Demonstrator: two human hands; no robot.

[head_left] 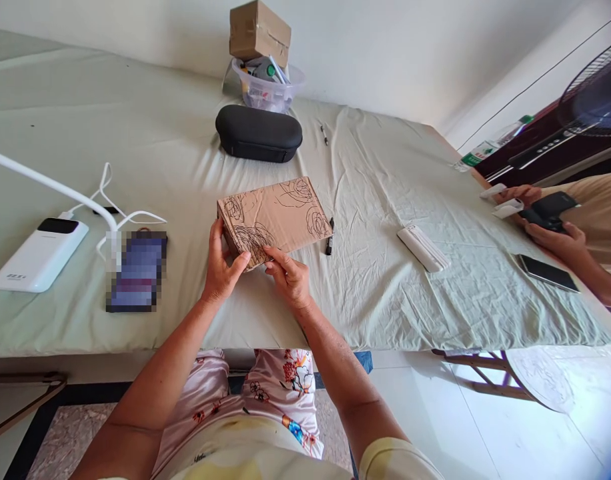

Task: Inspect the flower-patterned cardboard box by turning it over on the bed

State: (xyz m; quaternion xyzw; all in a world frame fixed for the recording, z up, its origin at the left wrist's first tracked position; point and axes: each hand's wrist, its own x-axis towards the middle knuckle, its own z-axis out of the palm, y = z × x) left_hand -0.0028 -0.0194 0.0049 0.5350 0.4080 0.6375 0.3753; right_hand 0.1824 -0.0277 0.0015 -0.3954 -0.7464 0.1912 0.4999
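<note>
A flat brown cardboard box (280,210) with scribbled black flower-like drawings is tilted up over the cloth-covered table. My left hand (220,263) grips its left end, thumb on the near corner and fingers around the side. At the near edge, my right hand (289,275) is closed on the box, its index finger lying on the scribbled top and the other fingers curled below. Just right of the box, a black marker (329,239) lies on the cloth, partly hidden by the box corner.
A black zip case (259,133) sits behind the box, before a plastic basket (270,97) topped by a carton (260,33). Leftward are a white power bank (40,253) and a phone (138,272). Rightward lie a pale pouch (423,248) and another phone (548,273), near another person's hands (558,243).
</note>
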